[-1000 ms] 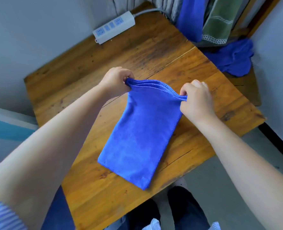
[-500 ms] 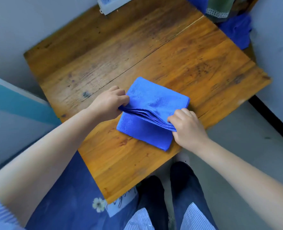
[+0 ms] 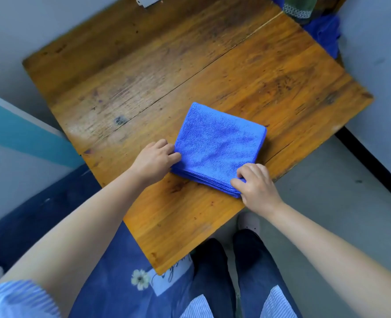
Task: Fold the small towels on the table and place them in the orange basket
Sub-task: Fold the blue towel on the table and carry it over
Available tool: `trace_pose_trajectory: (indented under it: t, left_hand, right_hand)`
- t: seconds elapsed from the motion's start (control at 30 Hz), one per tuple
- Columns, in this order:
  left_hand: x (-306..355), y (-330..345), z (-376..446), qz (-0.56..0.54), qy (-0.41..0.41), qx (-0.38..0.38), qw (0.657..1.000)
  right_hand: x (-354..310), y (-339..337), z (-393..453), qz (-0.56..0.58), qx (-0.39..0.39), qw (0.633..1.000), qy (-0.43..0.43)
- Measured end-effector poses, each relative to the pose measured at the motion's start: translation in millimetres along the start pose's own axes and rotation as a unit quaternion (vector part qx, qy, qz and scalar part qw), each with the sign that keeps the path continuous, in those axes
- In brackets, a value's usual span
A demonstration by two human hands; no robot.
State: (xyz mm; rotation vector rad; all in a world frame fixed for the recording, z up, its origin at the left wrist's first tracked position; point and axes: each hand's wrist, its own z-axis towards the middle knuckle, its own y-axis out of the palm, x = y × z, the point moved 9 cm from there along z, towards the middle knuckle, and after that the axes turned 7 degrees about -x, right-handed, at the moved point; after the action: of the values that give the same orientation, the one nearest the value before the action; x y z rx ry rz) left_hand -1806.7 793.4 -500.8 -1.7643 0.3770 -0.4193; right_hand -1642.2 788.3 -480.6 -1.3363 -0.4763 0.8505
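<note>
A small blue towel (image 3: 217,145) lies folded into a thick square on the wooden table (image 3: 144,88), near its front edge. My left hand (image 3: 155,160) pinches the near-left corner of the towel. My right hand (image 3: 255,187) pinches the near-right corner, where the stacked layer edges show. The orange basket is out of view.
More blue cloth (image 3: 325,33) and a green towel (image 3: 302,5) hang past the table's far right corner. A white power strip (image 3: 147,0) sits at the far edge. Walls close in on the left and right. A blue flowered cloth (image 3: 112,271) lies below the table at the left.
The long towel was folded over toward me into a square. Both hands came down to the near edge with it and the fold now lies flat.
</note>
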Motion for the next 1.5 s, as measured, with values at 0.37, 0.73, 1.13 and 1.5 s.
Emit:
trace_pose_trajectory:
  t: [0.37, 0.73, 1.13, 1.5]
  left_hand:
    - [3, -1, -16, -0.011, -0.04, 0.089, 0.995]
    - [11, -19, -21, -0.092, -0.258, 0.088, 0.958]
    - [26, 45, -9, -0.167, -0.436, -0.027, 0.884]
    - [25, 51, -13, -0.224, -0.459, -0.019, 0.86]
  right_hand:
    - [-9, 7, -16, 0.023, -0.018, 0.998, -0.053]
    - [6, -21, 30, 0.07, -0.017, 0.997, -0.022]
    - [-10, 65, 143, -0.114, -0.253, 0.937, -0.214]
    - [62, 75, 149, 0.01, -0.353, 0.933, -0.068]
